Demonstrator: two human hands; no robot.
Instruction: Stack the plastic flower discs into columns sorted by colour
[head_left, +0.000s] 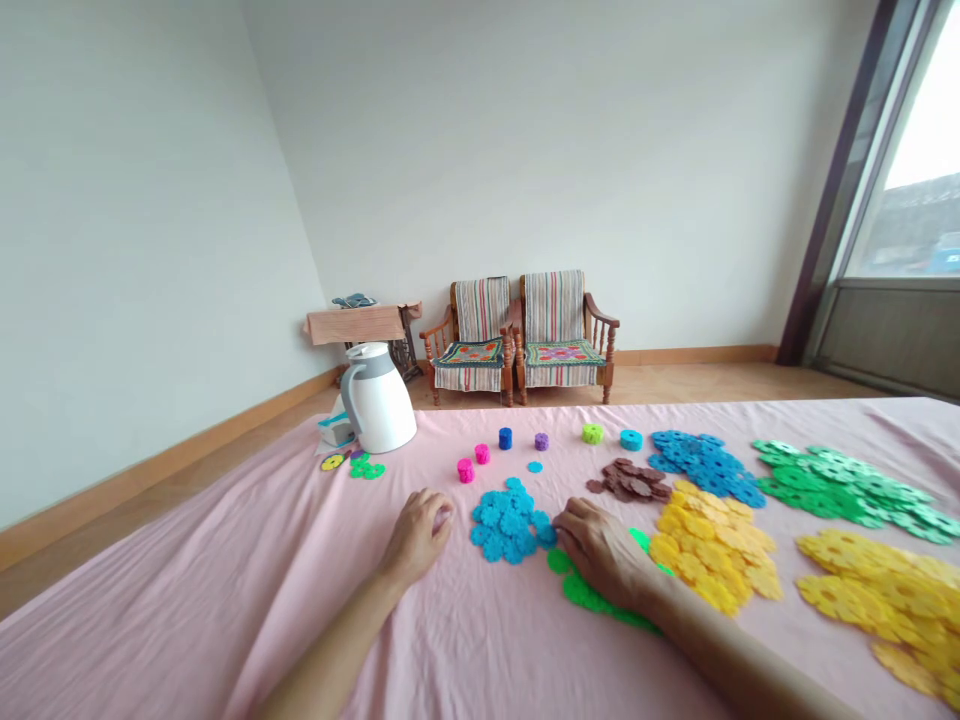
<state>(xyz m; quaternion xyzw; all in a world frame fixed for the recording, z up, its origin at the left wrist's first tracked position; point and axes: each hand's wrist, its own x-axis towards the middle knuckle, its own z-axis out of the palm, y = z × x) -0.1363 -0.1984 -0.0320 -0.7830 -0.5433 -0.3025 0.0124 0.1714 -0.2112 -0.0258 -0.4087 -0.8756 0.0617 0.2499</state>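
Observation:
My left hand rests on the pink cloth with its fingers curled inward; whatever they hold, if anything, is hidden. To its right lies a loose pile of light-blue flower-shaped plastic discs. My right hand reaches over a bright-green disc pile, partly covering it. Its fingers are bent together at the right edge of the light-blue pile, and their tips are hidden. A single light-blue disc lies beyond the pile. Behind stand short stacks: pink, dark blue, purple, lime and cyan.
Piles of brown discs, blue discs, yellow discs and green discs spread rightward. A white jug stands at the back left, near a few loose green discs. Two wooden chairs are beyond the table.

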